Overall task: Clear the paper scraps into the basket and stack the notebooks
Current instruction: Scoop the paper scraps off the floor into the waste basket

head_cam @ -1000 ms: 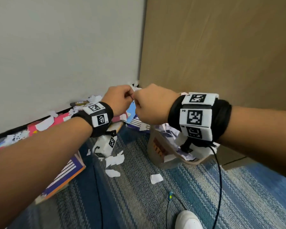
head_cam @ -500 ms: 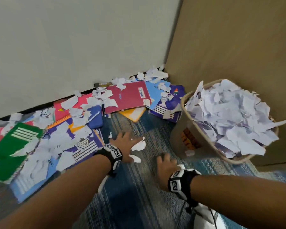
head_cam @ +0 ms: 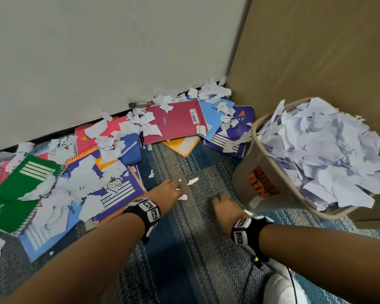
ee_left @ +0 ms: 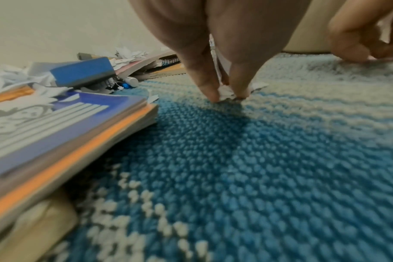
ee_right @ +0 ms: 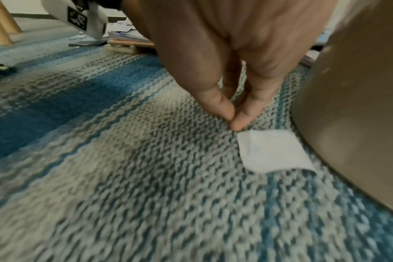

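My left hand is low on the striped carpet, and its thumb and finger pinch a small white paper scrap. More scraps lie just beyond it. My right hand is on the carpet beside the basket, which is heaped with torn paper. Its thumb and fingertip meet at the corner of a flat white scrap; nothing shows between them. Notebooks strewn with scraps lie along the wall, and the strawberry notebook lies left of my left hand.
A green spiral notebook and a blue case sit in the heap at the left. A white wall and a wooden panel close off the corner. A wrist cable trails by a white shoe.
Both hands came down from in front of the wall to the carpet. My left hand, spread over the scraps half a second ago, now pinches one; my right fingers have drawn together.
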A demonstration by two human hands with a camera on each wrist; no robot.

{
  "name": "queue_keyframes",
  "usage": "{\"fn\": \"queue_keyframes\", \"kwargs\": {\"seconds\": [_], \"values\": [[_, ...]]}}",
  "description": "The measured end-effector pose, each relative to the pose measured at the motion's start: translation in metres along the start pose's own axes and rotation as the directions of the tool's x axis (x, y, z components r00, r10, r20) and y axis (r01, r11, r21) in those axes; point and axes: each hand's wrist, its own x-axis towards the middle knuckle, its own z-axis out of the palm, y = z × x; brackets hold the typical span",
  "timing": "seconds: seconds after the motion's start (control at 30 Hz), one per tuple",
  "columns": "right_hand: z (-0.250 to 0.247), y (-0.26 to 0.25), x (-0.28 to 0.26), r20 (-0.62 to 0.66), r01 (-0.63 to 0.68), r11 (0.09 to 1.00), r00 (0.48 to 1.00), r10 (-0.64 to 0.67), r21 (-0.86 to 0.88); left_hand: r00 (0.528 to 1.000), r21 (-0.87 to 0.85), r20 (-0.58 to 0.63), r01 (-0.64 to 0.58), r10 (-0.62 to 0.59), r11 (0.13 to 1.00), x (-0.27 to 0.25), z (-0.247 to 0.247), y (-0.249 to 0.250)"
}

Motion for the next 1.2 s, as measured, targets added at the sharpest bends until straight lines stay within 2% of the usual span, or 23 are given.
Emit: {"fn": "queue_keyframes", "kwargs": {"seconds": [0.07,0.13,0.17,0.23,0.33,0.43,0.5,0.57,0.67,0.73,0.77,0.87,0.93,0.97,1.07,1.13,1.2], "values": [[-0.009,-0.005,0.005,-0.072,0.089,0.994,0.994,-0.085,0.058,1.0,-0.016,0.006,-0.008,0.008,1.0,-0.001,-0.003,-0.007],[-0.017,-0.013,0.007,-0.135,0.112,0.991,0.986,-0.101,0.079,1.0,-0.058,-0.007,0.01,-0.011,0.998,-0.003,-0.007,-0.018],[-0.018,-0.017,0.007,-0.146,0.084,0.993,0.987,-0.072,0.079,0.999,-0.08,-0.026,0.03,-0.032,0.996,-0.005,-0.011,-0.023],[-0.013,-0.018,0.007,-0.136,-0.059,0.995,0.988,0.07,0.087,0.989,-0.137,-0.088,0.109,-0.122,0.984,-0.008,-0.019,-0.034],[0.008,-0.012,0.001,-0.147,-0.241,0.968,0.958,0.248,0.063,0.936,-0.198,-0.177,0.267,-0.303,0.943,-0.009,-0.022,-0.051],[0.031,-0.013,-0.006,-0.192,-0.358,0.933,0.914,0.357,0.033,0.894,-0.204,-0.154,0.389,-0.422,0.898,-0.012,-0.016,-0.056],[0.04,-0.021,-0.01,-0.161,-0.375,0.926,0.912,0.377,0.043,0.89,-0.194,-0.097,0.423,-0.446,0.885,-0.014,-0.012,-0.049],[0.051,-0.015,-0.004,-0.072,-0.355,0.93,0.929,0.362,0.09,0.892,-0.143,-0.073,0.434,-0.447,0.89,-0.013,-0.009,-0.04],[0.04,-0.01,-0.004,-0.011,-0.334,0.942,0.942,0.334,0.006,0.904,-0.053,-0.05,0.422,-0.424,0.905,-0.013,-0.01,-0.035],[0.032,-0.004,0.0,-0.035,-0.331,0.943,0.943,0.332,0.041,0.914,-0.022,-0.027,0.405,-0.405,0.914,-0.012,-0.013,-0.037],[0.029,-0.001,0.003,-0.028,-0.302,0.951,0.952,0.304,0.067,0.916,-0.019,-0.017,0.401,-0.401,0.916,-0.012,-0.015,-0.039],[0.013,-0.005,0.0,0.008,-0.161,0.985,0.987,0.161,-0.062,0.91,-0.055,-0.008,0.413,-0.414,0.909,-0.012,-0.02,-0.042],[0.005,-0.013,0.0,-0.026,-0.012,1.0,1.0,0.011,-0.027,0.913,-0.114,-0.018,0.404,-0.408,0.908,-0.012,-0.02,-0.042],[-0.001,-0.018,0.001,-0.083,0.06,0.998,0.995,-0.059,0.019,0.918,-0.152,-0.024,0.388,-0.395,0.909,-0.012,-0.02,-0.04],[-0.02,-0.036,0.017,-0.314,0.286,0.936,0.925,-0.214,0.205,0.939,-0.24,-0.048,0.321,-0.341,0.916,-0.013,-0.013,-0.031],[-0.032,-0.047,0.029,-0.396,0.416,0.847,0.876,-0.275,0.331,0.95,-0.248,-0.071,0.28,-0.305,0.928,-0.014,-0.007,-0.023],[-0.039,-0.052,0.039,-0.449,0.466,0.781,0.852,-0.269,0.416,0.968,-0.193,-0.082,0.216,-0.236,0.957,-0.015,-0.001,-0.018]]}}
